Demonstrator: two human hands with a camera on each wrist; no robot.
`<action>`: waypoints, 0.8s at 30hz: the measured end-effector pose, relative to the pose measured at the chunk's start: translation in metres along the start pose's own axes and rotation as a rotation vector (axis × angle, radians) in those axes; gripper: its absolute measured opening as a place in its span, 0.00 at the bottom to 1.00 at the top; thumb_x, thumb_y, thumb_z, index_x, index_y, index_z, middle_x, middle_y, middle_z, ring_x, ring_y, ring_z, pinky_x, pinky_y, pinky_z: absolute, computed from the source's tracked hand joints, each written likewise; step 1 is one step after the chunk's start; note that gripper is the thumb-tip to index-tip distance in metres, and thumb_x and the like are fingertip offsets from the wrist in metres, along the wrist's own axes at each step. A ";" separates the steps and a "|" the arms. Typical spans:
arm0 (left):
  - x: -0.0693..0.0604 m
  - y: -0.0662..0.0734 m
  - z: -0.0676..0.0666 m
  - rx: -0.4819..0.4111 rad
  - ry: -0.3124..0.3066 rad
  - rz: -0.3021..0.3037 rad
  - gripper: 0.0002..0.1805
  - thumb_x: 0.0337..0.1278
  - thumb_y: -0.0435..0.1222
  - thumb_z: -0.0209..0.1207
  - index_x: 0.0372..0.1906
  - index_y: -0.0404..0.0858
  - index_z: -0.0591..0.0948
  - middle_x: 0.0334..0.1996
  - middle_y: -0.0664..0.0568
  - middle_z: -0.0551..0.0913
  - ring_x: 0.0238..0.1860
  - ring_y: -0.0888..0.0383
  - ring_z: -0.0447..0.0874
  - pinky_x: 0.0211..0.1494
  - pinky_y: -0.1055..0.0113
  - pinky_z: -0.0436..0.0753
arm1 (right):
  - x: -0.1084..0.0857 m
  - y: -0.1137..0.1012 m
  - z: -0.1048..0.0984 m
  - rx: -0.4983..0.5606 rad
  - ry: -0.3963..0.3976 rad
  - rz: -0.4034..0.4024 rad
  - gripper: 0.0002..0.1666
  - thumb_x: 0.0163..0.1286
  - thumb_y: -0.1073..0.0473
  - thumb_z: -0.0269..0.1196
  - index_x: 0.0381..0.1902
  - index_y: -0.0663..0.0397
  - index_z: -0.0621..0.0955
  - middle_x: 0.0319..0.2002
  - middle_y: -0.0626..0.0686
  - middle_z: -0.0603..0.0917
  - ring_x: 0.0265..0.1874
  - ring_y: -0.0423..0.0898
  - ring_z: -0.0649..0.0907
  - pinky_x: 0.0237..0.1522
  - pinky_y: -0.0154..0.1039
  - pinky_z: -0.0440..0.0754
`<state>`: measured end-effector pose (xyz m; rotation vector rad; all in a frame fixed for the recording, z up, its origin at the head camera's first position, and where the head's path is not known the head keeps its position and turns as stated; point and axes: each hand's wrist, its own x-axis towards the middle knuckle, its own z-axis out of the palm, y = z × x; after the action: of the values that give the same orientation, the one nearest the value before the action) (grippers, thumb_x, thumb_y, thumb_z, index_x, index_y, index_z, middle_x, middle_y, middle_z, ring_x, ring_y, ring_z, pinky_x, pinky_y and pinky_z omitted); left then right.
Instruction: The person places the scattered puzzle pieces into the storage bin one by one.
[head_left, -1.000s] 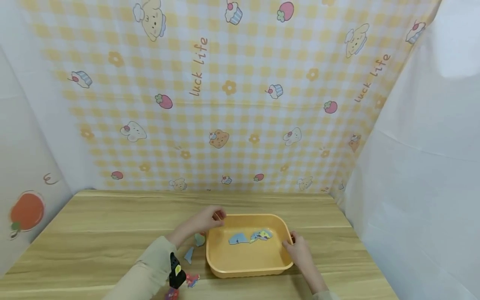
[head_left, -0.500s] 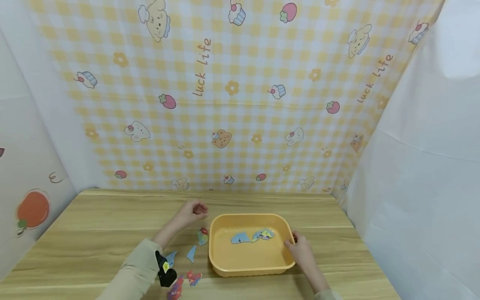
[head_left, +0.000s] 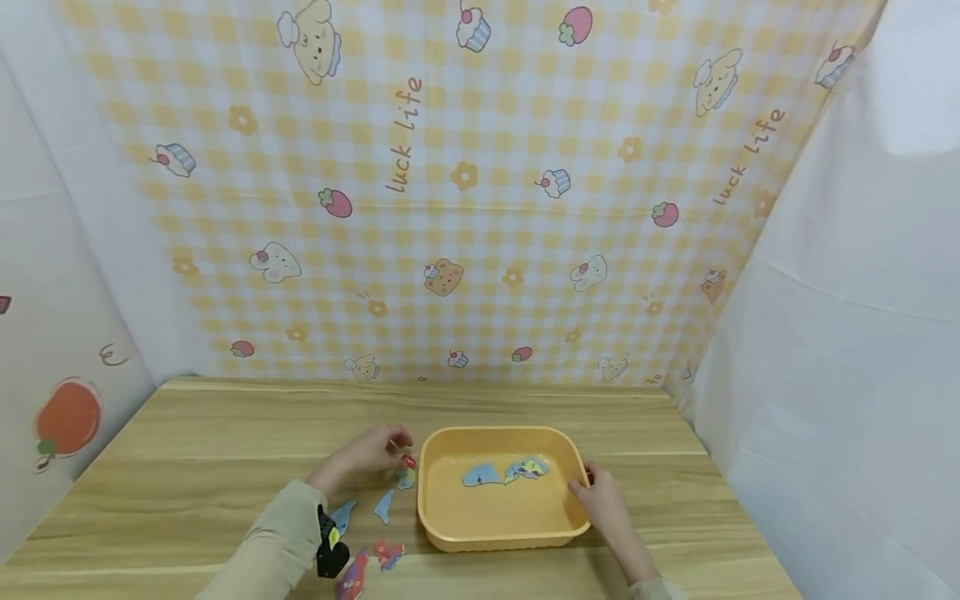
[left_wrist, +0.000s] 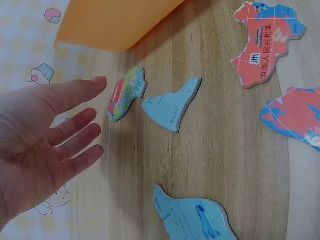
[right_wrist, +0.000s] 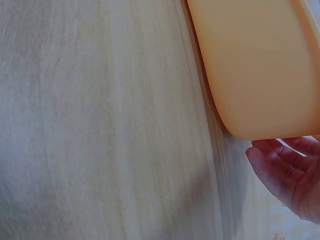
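Beside the left end of a yellow plastic tray [head_left: 498, 521], my left hand [head_left: 367, 452] reaches over a red-and-green map puzzle piece [left_wrist: 127, 94]. Its fingers are spread and loosely bent, holding nothing; in the left wrist view a gap shows between fingertips and piece. My right hand [head_left: 600, 500] grips the tray's right rim, the thumb over the edge and fingers outside. Two puzzle pieces lie flat in the tray: a plain blue piece [head_left: 482, 475] and a blue-and-yellow piece [head_left: 527, 469]. In the right wrist view the fingers [right_wrist: 280, 167] curl against the tray's end.
Left of the tray lie a small pale-blue piece [left_wrist: 170, 105], a larger blue piece [left_wrist: 195, 220], a red piece with printed characters [left_wrist: 262, 47] and a red-and-blue piece [left_wrist: 297, 115]. A checked cloth [head_left: 465, 233] hangs behind the wooden table [head_left: 225, 450].
My left hand has moved left, off the tray's far-left corner, then down toward the red-and-green piece. My right hand stays on the tray rim. The head view has shifted slightly.
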<state>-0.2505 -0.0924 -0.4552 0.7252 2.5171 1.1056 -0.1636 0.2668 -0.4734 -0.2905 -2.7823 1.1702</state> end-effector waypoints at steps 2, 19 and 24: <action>0.000 0.001 0.001 0.004 0.007 -0.019 0.17 0.46 0.28 0.62 0.44 0.27 0.75 0.41 0.39 0.78 0.44 0.44 0.76 0.50 0.51 0.76 | 0.000 0.000 0.000 0.004 -0.004 0.012 0.19 0.56 0.66 0.58 0.45 0.74 0.75 0.31 0.61 0.81 0.27 0.46 0.80 0.27 0.38 0.81; 0.001 0.002 0.012 0.156 0.030 -0.145 0.24 0.31 0.34 0.73 0.39 0.35 0.76 0.35 0.47 0.73 0.38 0.54 0.69 0.44 0.58 0.73 | 0.000 0.001 0.000 0.007 0.000 0.009 0.17 0.57 0.65 0.57 0.44 0.72 0.75 0.30 0.59 0.80 0.26 0.44 0.78 0.25 0.36 0.79; 0.003 0.004 0.013 0.208 0.029 -0.173 0.23 0.29 0.34 0.73 0.35 0.37 0.73 0.31 0.49 0.69 0.36 0.54 0.65 0.39 0.62 0.69 | 0.000 0.002 0.000 0.000 0.002 0.006 0.17 0.57 0.65 0.58 0.43 0.72 0.76 0.29 0.59 0.80 0.26 0.44 0.78 0.25 0.36 0.79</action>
<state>-0.2458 -0.0799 -0.4609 0.5316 2.6877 0.8114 -0.1638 0.2677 -0.4747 -0.2999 -2.7817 1.1710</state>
